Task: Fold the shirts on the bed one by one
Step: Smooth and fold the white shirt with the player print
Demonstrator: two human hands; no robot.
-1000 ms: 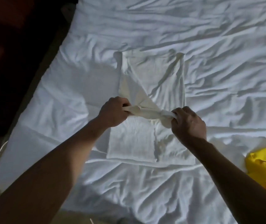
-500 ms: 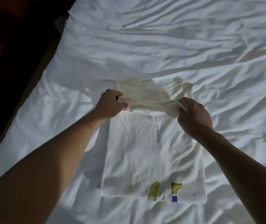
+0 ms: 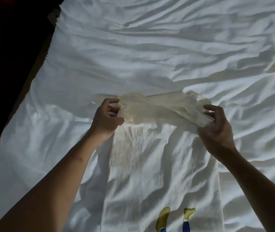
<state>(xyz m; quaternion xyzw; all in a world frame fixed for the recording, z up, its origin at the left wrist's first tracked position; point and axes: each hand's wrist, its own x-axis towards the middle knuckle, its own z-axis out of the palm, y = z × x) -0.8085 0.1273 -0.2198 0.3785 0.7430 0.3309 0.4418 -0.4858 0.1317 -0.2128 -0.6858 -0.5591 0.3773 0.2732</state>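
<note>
Two hands on one shirt [image 3: 150,164], and the picture has shifted in the last second: the bunched band of cloth that sat halfway down the shirt has travelled away from the person to the far end, and the hands have drawn wider apart, pulling it into a long taut strip. Left hand [image 3: 107,116] pinches the left end between thumb and curled fingers; right hand [image 3: 215,126] pinches the right end, its fingers only loosely bent. The shirt lies lengthwise on the bed [image 3: 150,56], its body flat on the sheet between the forearms and its far edge lifted in that grip. My read: this is stretching and squaring the cloth, so the fold itself isn't finished. The count now: one shirt, one bed, two hands, and two print marks [image 3: 163,218] in yellow and blue near the close hem, newly uncovered. That yellow garment at the right edge a second ago is out of frame.
</note>
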